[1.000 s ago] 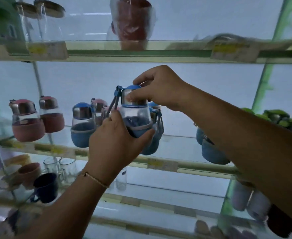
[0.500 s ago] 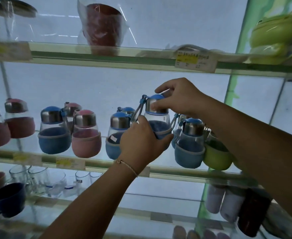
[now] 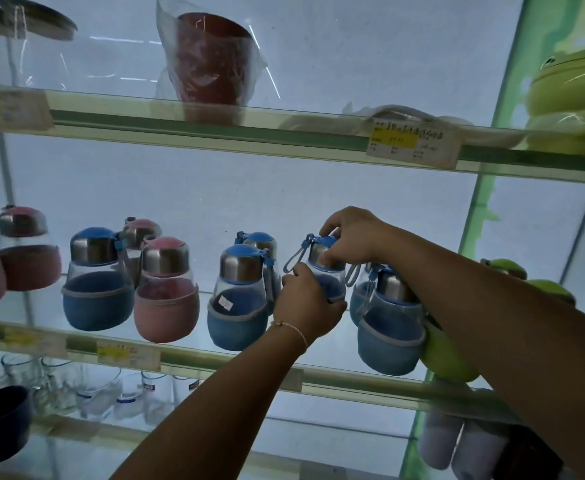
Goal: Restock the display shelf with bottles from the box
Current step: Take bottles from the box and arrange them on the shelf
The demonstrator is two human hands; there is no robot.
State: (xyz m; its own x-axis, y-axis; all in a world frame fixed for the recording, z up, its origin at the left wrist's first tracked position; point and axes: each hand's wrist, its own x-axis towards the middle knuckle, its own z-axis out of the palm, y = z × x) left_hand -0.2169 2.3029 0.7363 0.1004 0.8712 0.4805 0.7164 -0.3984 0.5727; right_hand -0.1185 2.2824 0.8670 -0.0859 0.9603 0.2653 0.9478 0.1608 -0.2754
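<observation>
**Q:** What is shown at the centre?
**A:** A blue bottle (image 3: pixel 331 280) is held at the middle shelf (image 3: pixel 215 363), in the gap between a left neighbour (image 3: pixel 239 299) and a right neighbour (image 3: pixel 391 327), both blue too. Its base is hidden behind the left hand, so it cannot be told whether it is already set down on the glass.

**Q:** How are the hands engaged?
**A:** The sleeved lower body is wrapped by the left hand (image 3: pixel 305 304), with the fingers curled round it. The steel cap is pinched from above by the right hand (image 3: pixel 350 237). Neither hand is released.

**Q:** Why is a two-handed hold used?
**A:** The weight is probably carried from below while the top is steered. The neighbours stand close on both sides, and in this way they are less likely to be knocked. The carry loop (image 3: pixel 296 258) is left hanging clear to the left.

**Q:** Why is this slot chosen?
**A:** Blue bottles are grouped here. A pink bottle (image 3: pixel 166 292) is placed further left, and a green bottle (image 3: pixel 447 358) is seen at the right, partly covered by the right forearm. Sorting by colour is suggested.

**Q:** Where is the box?
**A:** It is not in view, so the remaining stock cannot be judged.
</observation>
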